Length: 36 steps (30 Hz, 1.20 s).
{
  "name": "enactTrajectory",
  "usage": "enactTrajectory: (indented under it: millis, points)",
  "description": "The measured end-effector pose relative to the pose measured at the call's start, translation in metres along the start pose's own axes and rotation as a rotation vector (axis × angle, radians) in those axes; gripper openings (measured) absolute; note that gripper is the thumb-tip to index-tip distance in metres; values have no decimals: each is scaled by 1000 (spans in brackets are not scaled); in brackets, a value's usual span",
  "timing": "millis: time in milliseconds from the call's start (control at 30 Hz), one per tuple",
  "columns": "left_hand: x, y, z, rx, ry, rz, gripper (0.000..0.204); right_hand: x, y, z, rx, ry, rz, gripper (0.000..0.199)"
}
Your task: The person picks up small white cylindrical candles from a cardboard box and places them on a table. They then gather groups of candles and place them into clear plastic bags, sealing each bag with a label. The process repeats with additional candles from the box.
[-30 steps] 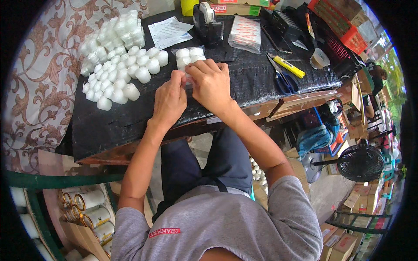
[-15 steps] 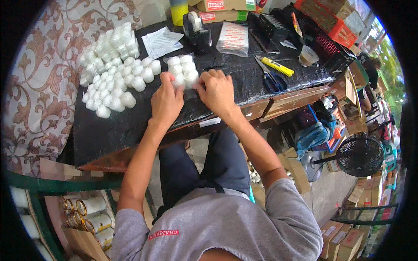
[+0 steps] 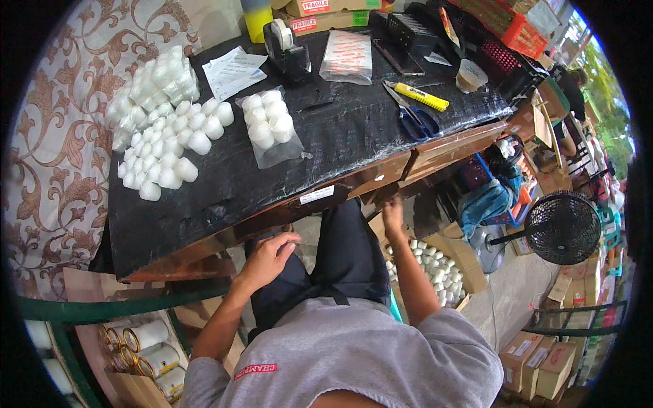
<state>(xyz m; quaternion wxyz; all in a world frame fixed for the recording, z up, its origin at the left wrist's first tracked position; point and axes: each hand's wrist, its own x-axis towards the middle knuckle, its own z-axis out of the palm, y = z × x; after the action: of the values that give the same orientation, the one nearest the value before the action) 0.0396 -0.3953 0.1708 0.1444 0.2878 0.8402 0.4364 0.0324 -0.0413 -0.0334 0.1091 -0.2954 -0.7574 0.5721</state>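
Observation:
On the black-covered table a clear plastic bag [image 3: 271, 126] lies flat with several small white rounded cylinders inside, its loose end toward me. Neither hand touches it. My left hand [image 3: 269, 258] hovers over my lap in front of the table edge, fingers loosely stretched and nothing in them. Lower and to the right, my right hand [image 3: 392, 214] is by the table's front, above an open cardboard box [image 3: 459, 248]; its fingers look curled, and what they hold, if anything, is hidden. More loose white cylinders [image 3: 156, 153] stand grouped at the table's left.
Filled clear bags [image 3: 163, 78] are piled at the back left, beside papers [image 3: 233, 71] and a tape dispenser [image 3: 286, 51]. Scissors [image 3: 416, 119], a yellow cutter [image 3: 422, 96] and a flat plastic pack [image 3: 347, 58] lie farther right. A black fan [image 3: 563, 228] stands at right.
Both hands have let go of the bag of white cylinders and drawn back below the table edge, the right one outward to the right. The bag now lies alone.

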Motion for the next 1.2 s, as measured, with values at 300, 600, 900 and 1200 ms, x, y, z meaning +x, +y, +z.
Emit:
enactTrajectory:
  millis: [300,600,900,1200]
  points:
    - [-56,-100,21,204,8,-85,46,-59,-206,-14,-823,-1605,-549,76]
    - [-78,-58,-21,232,-539,-505,85,117,-423,70,199,-159,-1000,12]
    - [118,148,-197,261,224,159,20,129,-455,102,557,-308,-643,34]
    - [334,140,-201,989,-333,536,20,45,-352,48,523,-436,-572,32]
